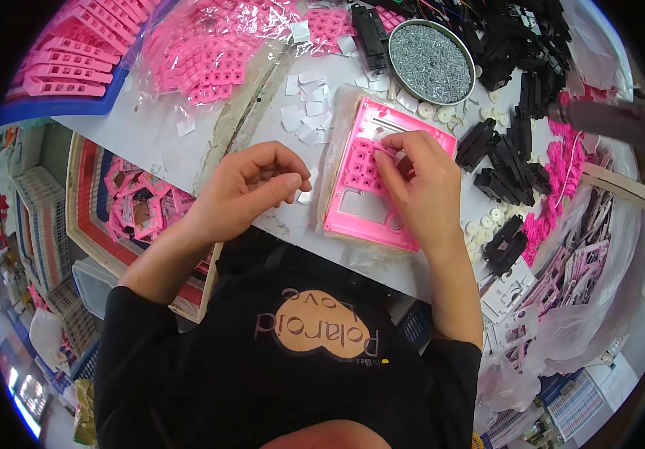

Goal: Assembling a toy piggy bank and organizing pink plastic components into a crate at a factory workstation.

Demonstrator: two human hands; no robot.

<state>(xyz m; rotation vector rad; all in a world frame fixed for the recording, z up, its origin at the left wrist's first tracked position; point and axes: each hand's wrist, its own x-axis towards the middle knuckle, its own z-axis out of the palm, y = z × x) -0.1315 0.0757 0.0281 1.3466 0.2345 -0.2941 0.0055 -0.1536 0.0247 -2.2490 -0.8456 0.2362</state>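
Observation:
A pink plastic housing point(421, 122) lies tilted on the worktable in front of me, on a clear plastic-wrapped pad point(331, 176). Inside it sits a pink button keypad point(362, 166) with rows of square keys. My right hand point(429, 187) reaches over the housing, thumb and forefinger closed at the keypad's upper right edge. That hand covers part of the housing's right side. To the left of the housing my left hand point(251, 183) hovers, its fingers loosely bent and thumb apart, with nothing visible in it.
Small white paper squares point(311, 105) lie beyond my left hand. A round tin of metal screws point(431, 63) stands behind the housing. Black plastic parts point(513, 150) and white wheels point(487, 224) are at the right. Bagged pink keypads point(210, 52) and a blue bin point(116, 90) occupy the far left.

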